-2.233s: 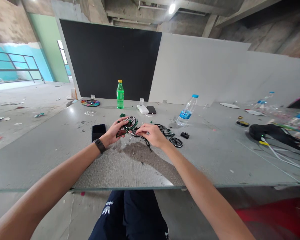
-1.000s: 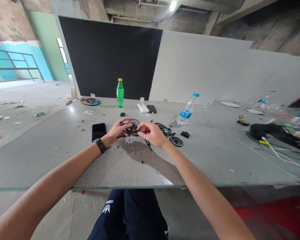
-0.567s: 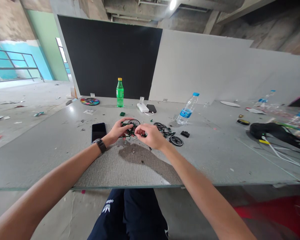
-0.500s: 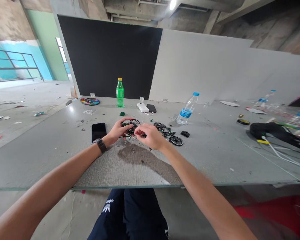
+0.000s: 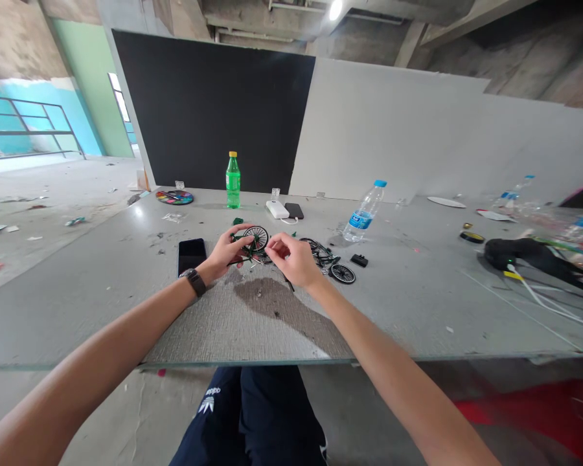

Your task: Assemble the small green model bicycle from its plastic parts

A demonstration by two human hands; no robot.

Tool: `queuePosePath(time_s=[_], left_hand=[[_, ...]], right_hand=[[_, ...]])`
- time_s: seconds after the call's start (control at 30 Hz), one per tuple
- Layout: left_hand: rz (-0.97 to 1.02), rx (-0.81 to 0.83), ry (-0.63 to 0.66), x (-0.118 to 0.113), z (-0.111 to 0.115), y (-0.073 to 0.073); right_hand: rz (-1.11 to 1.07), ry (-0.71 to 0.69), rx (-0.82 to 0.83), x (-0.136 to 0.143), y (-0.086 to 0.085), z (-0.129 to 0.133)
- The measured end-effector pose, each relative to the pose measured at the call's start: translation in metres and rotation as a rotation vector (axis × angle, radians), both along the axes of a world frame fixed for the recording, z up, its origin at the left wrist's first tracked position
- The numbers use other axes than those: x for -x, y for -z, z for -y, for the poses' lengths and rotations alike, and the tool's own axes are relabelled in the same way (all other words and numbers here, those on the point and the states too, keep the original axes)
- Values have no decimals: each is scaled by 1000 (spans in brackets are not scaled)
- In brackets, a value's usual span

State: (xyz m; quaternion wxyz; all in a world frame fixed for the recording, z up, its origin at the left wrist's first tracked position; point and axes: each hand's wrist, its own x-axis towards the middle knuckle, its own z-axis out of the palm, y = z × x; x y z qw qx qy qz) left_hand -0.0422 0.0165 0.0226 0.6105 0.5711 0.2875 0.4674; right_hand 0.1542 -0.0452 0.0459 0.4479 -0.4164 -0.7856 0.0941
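My left hand (image 5: 223, 252) holds a small dark green model bicycle part with a spoked black wheel (image 5: 256, 239), raised just over the table. Close to the wheel's right side is my right hand (image 5: 291, 259), its thumb and fingertips pinched together; whatever lies between them is too small to name. Behind and right of that hand, a second small bicycle assembly lies on the table, its wheel (image 5: 342, 274) flat. A small black block (image 5: 359, 260) rests to the right of it.
On the grey table (image 5: 393, 310) are a black phone (image 5: 192, 254), a green bottle (image 5: 233, 181), a tilted water bottle (image 5: 364, 213), a white power bank (image 5: 277, 209), a paint palette (image 5: 175, 197) and black tape (image 5: 472, 237). Cables lie at the right.
The wheel in my left hand has moved slightly left and turned more toward the camera. My right hand has drawn back a little to the right, off the wheel.
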Motion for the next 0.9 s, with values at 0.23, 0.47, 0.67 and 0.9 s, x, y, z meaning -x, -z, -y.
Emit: queuePosePath(time_s=[0.23, 0.47, 0.67, 0.9], left_hand=[[86, 12, 4, 1, -3, 2], [108, -14, 5, 2, 0, -1], [118, -21, 29, 2, 2, -2], [96, -17, 26, 3, 1, -2]], right_hand=[[-237, 45, 203, 2, 6, -7], [-336, -8, 420, 1, 18, -17], [-381, -43, 423, 2, 19, -19], [-223, -30, 168, 0, 8, -9]])
